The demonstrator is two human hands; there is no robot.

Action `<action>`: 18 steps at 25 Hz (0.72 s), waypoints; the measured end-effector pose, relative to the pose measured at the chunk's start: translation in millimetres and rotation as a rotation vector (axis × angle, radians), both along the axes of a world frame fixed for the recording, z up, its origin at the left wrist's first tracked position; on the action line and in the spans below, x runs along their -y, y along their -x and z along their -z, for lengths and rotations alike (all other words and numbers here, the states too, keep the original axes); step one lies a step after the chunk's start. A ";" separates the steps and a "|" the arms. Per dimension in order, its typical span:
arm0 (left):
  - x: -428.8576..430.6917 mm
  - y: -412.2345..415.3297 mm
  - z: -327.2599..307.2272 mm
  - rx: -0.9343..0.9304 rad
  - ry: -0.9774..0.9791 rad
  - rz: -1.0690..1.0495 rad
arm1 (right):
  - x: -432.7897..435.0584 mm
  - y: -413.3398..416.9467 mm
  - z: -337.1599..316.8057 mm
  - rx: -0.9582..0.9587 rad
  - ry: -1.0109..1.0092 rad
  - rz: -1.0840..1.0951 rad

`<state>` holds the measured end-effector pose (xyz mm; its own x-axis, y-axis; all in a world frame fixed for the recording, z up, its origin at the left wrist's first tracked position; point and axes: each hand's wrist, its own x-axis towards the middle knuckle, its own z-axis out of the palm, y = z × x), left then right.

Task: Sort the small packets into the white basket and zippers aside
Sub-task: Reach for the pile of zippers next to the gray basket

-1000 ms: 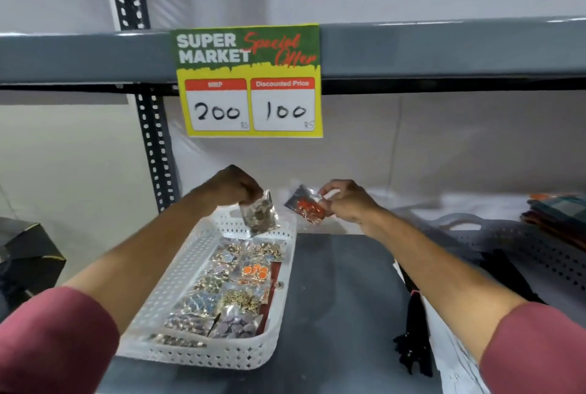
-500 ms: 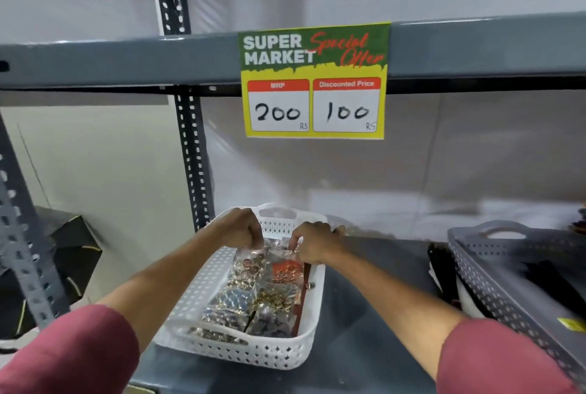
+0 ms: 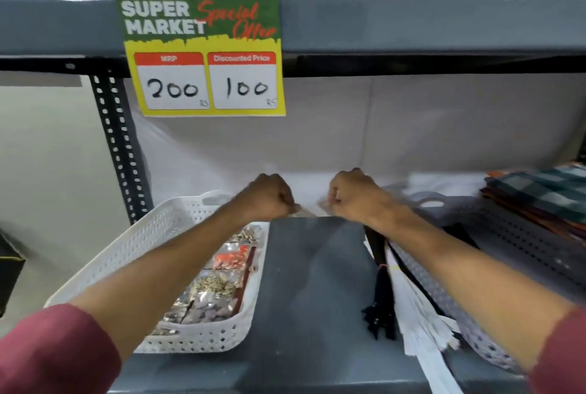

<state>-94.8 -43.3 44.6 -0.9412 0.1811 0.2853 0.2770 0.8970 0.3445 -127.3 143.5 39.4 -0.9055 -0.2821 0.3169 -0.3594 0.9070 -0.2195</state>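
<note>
Reaching to the shelf's back, I am curling both fists, left hand (image 3: 269, 200) and right hand (image 3: 355, 198), pinching something blurred. Many small packets (image 3: 218, 286) are filling the white basket (image 3: 126, 254); zippers (image 3: 380, 305) are lying aside, right.

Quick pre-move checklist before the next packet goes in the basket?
1. White basket within reach on the shelf: ok.
2. Space left in the basket's far end: ok.
3. Left hand closed on something clear: cannot tell what.
4. Right hand grip: closed, its contents cannot tell.
5. Zippers outside the basket, right of it: ok.
6. Packets inside, none spilled: ok.
</note>
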 end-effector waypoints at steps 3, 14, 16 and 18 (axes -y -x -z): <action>-69.6 5.3 15.2 0.143 -0.008 0.037 | -39.6 -22.7 -0.7 0.111 -0.167 0.107; -150.0 -18.1 85.2 0.258 -0.236 -0.040 | -57.5 -68.9 61.5 0.322 -0.414 0.235; -150.2 -20.5 88.7 0.224 -0.249 -0.044 | -56.7 -71.6 64.5 0.299 -0.354 0.247; -148.6 -23.1 87.0 0.223 -0.269 -0.054 | -56.9 -74.6 64.5 0.255 -0.273 0.226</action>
